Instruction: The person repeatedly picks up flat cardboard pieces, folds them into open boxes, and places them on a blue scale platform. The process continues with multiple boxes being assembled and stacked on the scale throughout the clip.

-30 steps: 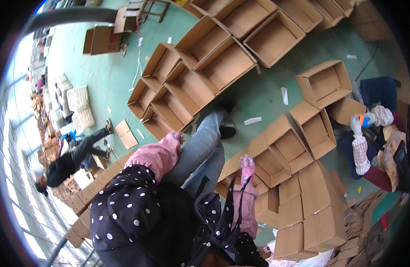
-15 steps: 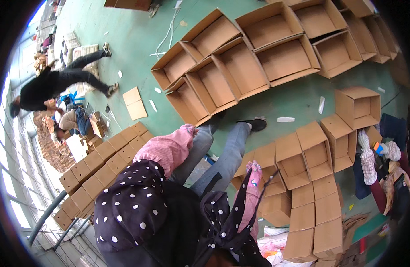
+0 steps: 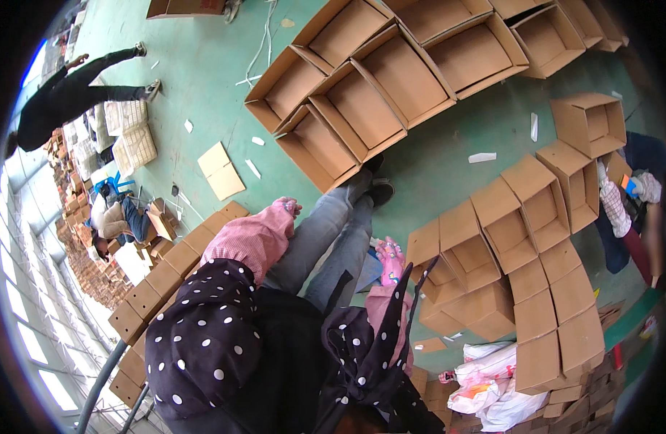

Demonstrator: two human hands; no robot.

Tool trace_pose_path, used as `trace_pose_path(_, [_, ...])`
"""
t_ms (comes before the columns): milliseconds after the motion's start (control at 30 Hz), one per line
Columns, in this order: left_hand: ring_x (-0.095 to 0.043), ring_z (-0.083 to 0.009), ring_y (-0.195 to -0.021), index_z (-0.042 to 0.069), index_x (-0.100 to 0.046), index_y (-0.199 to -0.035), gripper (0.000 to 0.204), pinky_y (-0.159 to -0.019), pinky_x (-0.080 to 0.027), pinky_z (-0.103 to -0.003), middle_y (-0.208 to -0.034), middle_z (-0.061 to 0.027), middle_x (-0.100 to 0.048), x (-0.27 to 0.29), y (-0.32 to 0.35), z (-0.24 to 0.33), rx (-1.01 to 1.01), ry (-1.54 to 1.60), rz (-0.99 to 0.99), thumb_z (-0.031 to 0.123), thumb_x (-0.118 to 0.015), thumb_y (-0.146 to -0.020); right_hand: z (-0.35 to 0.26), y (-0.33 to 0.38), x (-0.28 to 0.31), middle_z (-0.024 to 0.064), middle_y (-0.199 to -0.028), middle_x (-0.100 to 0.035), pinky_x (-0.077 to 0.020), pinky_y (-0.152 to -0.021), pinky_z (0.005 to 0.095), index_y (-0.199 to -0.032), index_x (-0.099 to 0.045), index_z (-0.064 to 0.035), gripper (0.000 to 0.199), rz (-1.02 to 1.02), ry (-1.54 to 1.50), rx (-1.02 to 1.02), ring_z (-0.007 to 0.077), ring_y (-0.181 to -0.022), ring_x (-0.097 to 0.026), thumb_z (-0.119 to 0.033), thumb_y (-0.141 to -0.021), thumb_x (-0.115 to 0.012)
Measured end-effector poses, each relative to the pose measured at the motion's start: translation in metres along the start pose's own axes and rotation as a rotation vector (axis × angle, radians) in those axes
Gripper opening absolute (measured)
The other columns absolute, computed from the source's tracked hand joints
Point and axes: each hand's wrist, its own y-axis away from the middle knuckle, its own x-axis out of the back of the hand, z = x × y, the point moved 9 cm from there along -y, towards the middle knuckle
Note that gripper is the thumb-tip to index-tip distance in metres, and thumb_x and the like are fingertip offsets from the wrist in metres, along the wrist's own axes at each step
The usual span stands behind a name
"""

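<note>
My left hand (image 3: 289, 206) pokes out of a pink checked sleeve beside my left thigh. Its small visible fingers look loosely bent, with nothing in them. My right hand (image 3: 391, 262), in a pink patterned glove, hangs by my right leg. Its fingers are apart and it holds nothing. Nearest to it stands a row of open cardboard boxes (image 3: 469, 242), a little to the right. Ahead of my feet lie several open, empty cardboard boxes (image 3: 358, 108) set edge to edge. Polka-dot dark sleeve covers and a tied bow (image 3: 362, 354) hide part of my arms.
Closed cartons (image 3: 163, 286) line up at the left beside a metal rail (image 3: 101, 376). A person in black (image 3: 65, 101) walks at the far left; another sits beyond the cartons. A person's gloved hand (image 3: 645, 186) is at the right. White plastic sacks (image 3: 485, 383) lie low right.
I have stepped on, and my feet are now closer together. My right hand has swung left, closer to my leg. The person in black has moved farther left in view.
</note>
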Motion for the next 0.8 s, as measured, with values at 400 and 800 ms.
trace_pose_path(400, [-0.056,-0.0187,-0.064,0.004,-0.05,-0.095,0.025,-0.056,-0.046,-0.029,-0.078,-0.0099,-0.059,0.042,-0.002,0.035,-0.183,-0.201,0.121,0.021,-0.051,-0.078,0.058,-0.057,0.038,0.0143,-0.103,-0.049,-0.0436,-0.06,0.0293,-0.096,-0.047,-0.0082,0.027,0.008,-0.13,-0.023,0.0253,-0.082,-0.049,-0.021,-0.074,-0.057])
trace_pose_path(800, [-0.056,-0.0238,-0.07,0.002,-0.048,-0.099,0.024,-0.058,-0.047,-0.032,-0.085,-0.0136,-0.057,0.037,-0.078,0.162,-0.26,-0.257,-0.078,0.016,-0.048,-0.08,0.101,-0.158,-0.121,0.0096,-0.085,-0.055,-0.0453,-0.057,0.0321,-0.098,-0.048,-0.0062,0.018,0.007,-0.314,0.239,0.0222,-0.073,-0.054,-0.015,-0.083,-0.046])
